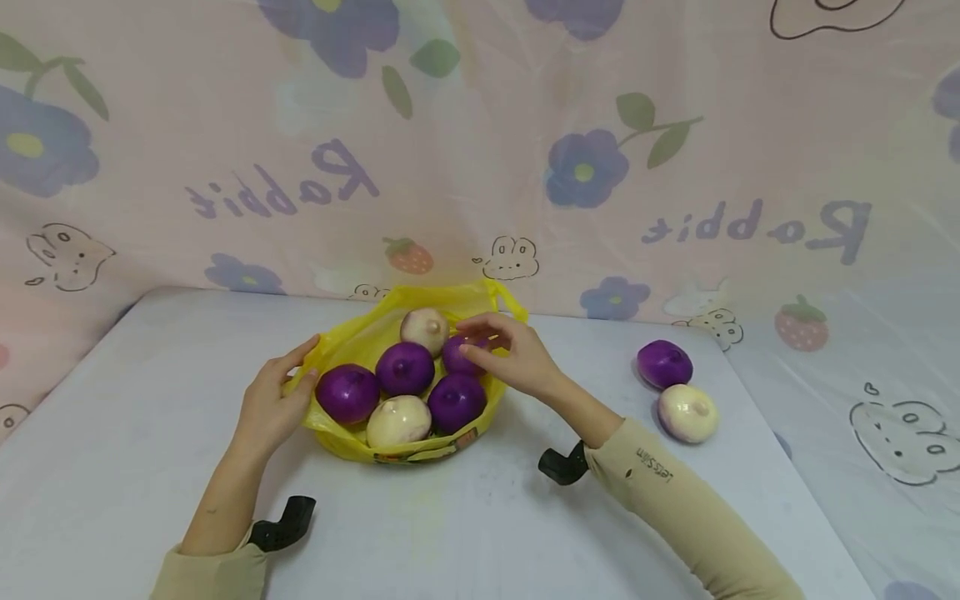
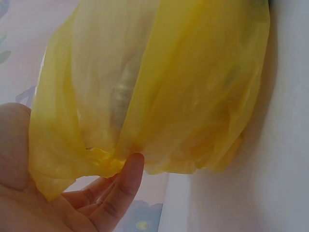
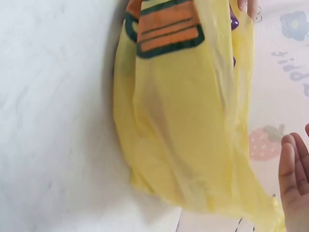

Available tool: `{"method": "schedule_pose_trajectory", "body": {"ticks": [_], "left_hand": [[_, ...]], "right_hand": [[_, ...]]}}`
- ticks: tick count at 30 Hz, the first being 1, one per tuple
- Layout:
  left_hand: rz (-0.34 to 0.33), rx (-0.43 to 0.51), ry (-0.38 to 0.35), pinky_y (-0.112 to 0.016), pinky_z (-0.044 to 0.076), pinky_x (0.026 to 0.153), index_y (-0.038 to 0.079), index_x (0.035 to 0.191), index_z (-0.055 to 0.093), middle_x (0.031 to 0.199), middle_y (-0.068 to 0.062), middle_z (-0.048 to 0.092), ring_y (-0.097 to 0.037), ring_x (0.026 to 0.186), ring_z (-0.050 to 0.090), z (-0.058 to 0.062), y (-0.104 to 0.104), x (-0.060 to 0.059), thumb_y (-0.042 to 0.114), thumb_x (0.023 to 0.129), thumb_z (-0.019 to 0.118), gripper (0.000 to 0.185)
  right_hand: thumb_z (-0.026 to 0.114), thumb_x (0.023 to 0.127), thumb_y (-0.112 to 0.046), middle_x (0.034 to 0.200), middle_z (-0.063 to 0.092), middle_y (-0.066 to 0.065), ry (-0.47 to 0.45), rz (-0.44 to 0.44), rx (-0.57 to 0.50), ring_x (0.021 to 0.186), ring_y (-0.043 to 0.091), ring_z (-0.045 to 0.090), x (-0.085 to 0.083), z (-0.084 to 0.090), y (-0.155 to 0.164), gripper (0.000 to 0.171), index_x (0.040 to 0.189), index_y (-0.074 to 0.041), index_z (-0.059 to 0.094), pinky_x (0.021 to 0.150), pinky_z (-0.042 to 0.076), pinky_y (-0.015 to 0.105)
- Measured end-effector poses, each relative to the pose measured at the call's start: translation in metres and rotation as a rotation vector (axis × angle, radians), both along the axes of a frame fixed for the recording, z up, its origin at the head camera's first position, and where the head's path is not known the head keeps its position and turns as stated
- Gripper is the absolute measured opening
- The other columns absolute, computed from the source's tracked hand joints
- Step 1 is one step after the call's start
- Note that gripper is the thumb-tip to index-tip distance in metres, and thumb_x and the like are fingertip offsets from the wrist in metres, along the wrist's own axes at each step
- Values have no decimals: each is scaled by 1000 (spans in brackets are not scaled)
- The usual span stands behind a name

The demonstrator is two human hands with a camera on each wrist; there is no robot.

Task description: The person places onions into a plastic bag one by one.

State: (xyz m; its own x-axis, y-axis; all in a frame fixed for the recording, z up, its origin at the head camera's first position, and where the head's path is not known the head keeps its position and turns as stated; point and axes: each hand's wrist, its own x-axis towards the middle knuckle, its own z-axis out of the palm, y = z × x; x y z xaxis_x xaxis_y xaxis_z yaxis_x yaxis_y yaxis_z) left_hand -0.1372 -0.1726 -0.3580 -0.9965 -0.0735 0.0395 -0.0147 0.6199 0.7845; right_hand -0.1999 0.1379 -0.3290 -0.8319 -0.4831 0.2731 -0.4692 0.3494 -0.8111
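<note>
A yellow plastic bag (image 1: 341, 446) stands with its mouth spread wide, holding several purple onions (image 1: 405, 368) and two whitish ones, a front white onion (image 1: 399, 421) and a back white onion (image 1: 425, 331). My left hand (image 1: 273, 402) grips the bag's left rim; in the left wrist view its fingers (image 2: 126, 186) bend against the yellow film. Over the bag's right side, my right hand (image 1: 517, 354) has its fingers and thumb loosely spread beside a purple onion (image 1: 455, 357), partly covering it. In the right wrist view, the right fingers (image 3: 288, 169) look nearly straight, with nothing visible between them.
On the right of the white table (image 1: 450, 533) lie a loose purple onion (image 1: 664, 364) and a loose white onion (image 1: 687, 413), touching or nearly so. A patterned pink curtain (image 1: 480, 167) hangs behind the table. Black wrist mounts (image 1: 285, 523) show at both sleeves.
</note>
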Motion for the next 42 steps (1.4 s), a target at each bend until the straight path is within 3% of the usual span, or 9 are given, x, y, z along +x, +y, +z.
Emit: {"method": "schedule_pose_trajectory", "body": {"ticks": [8,16,30,36,42], "left_hand": [[2,5,-9,-63,38,94,15,149,36,138,-28,41,-48,117,44,-1,-1,-1,19,99,43,50],[-4,7,-17,-67,34,97,16,149,34,140,-29,40,-52,122,40,2,0,-2,19,100,42,50],[-5,10,4,-65,35,96,14,149,36,137,-29,41,-50,119,41,1,0,0,17,99,44,50],[-6,7,0,-65,35,95,14,149,36,137,-29,42,-50,118,42,1,0,-1,18,99,43,50],[-12,0,6,-64,36,93,14,149,36,136,-29,42,-49,116,43,0,0,-2,19,99,43,50]], "right_hand": [[65,89,-9,108,67,16,67,-132,-59,94,19,62,0,1,28,24,112,-1,65,78,51,25],[66,89,-9,105,68,14,107,-232,-73,90,7,60,0,-3,51,22,109,1,65,74,49,19],[62,89,-1,105,65,26,88,-390,-14,87,-2,55,25,10,84,22,108,10,63,72,47,16],[64,91,-12,106,67,17,71,-445,38,89,-5,55,16,-7,113,22,110,0,66,74,46,15],[64,91,-17,105,67,16,92,-496,50,87,-5,56,15,-14,134,22,107,-2,66,72,46,13]]}}
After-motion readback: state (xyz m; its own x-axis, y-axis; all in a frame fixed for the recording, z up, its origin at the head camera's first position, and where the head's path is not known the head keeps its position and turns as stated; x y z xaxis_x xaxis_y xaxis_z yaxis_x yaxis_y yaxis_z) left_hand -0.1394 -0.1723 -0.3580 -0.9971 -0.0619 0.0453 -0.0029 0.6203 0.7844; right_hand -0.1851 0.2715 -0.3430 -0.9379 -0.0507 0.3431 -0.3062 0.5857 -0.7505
